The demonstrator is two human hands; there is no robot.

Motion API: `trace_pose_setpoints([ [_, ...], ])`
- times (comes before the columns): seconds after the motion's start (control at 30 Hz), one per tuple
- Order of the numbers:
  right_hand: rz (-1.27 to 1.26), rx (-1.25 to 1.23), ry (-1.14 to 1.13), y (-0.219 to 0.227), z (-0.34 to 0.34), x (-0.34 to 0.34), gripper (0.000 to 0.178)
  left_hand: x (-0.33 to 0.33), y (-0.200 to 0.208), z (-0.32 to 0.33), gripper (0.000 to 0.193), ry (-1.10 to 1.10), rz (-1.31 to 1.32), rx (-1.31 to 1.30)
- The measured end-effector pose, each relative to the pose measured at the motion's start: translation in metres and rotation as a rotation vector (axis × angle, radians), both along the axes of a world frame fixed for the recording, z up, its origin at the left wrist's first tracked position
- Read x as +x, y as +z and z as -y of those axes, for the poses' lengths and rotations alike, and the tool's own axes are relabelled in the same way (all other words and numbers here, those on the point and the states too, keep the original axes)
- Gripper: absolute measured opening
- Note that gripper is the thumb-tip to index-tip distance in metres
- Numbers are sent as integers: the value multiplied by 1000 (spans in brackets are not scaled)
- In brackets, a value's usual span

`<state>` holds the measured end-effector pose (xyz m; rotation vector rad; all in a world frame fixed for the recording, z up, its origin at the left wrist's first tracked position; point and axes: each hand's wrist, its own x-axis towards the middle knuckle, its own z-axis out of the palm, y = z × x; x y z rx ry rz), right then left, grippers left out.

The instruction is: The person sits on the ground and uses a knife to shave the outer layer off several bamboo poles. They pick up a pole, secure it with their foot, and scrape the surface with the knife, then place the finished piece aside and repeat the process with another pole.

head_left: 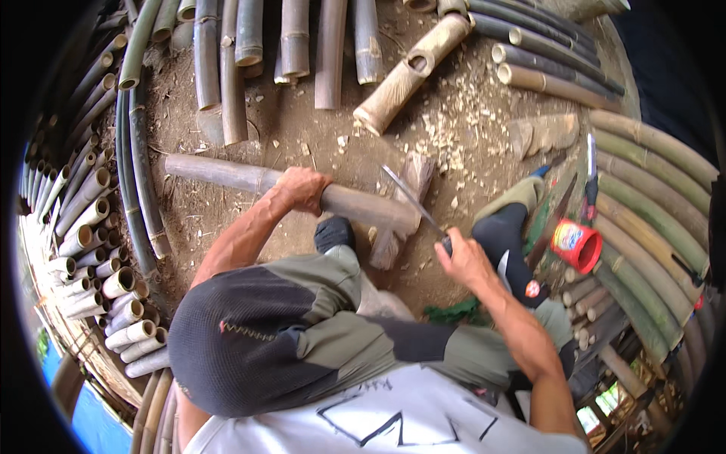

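Observation:
My left hand [304,189] is wrapped round a brownish bamboo pole [227,175] that lies at a slant in front of me. Its right end rests across a rough wooden block [387,244] on the ground. In my right hand [466,262] is a knife-like tool with a long, thin metal blade [411,198] and a dark handle. The blade points up and left, over the pole's right end; I cannot tell whether it touches. My bent legs are below the pole, one dark-shod foot [334,234] close to it.
Cut bamboo poles [295,38] line the far side, with stacked tubes [91,257] at left. A bamboo piece with a hole [408,79] lies beyond the block, near pale chips [461,129]. At right are a red container [577,245], another knife [591,178] and a bamboo-slat bench [650,212].

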<state>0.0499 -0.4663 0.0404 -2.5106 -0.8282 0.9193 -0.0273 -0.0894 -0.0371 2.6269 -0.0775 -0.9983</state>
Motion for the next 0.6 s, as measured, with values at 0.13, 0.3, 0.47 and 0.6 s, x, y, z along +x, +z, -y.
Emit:
trace_pose_setpoints([
  [0.13,36,462,-82,68,-43,-14,34,-12,-3,3,47,3,-22,-25],
  [0.3,187,52,71,-9,13,-16,34,-5,2,6,46,-16,-14,-16],
  [0.47,-57,194,-59,45,-22,-4,36,-15,-8,5,48,21,-33,-8],
  [0.6,101,720,-139,37,-26,-20,36,-14,-3,5,47,13,8,10],
])
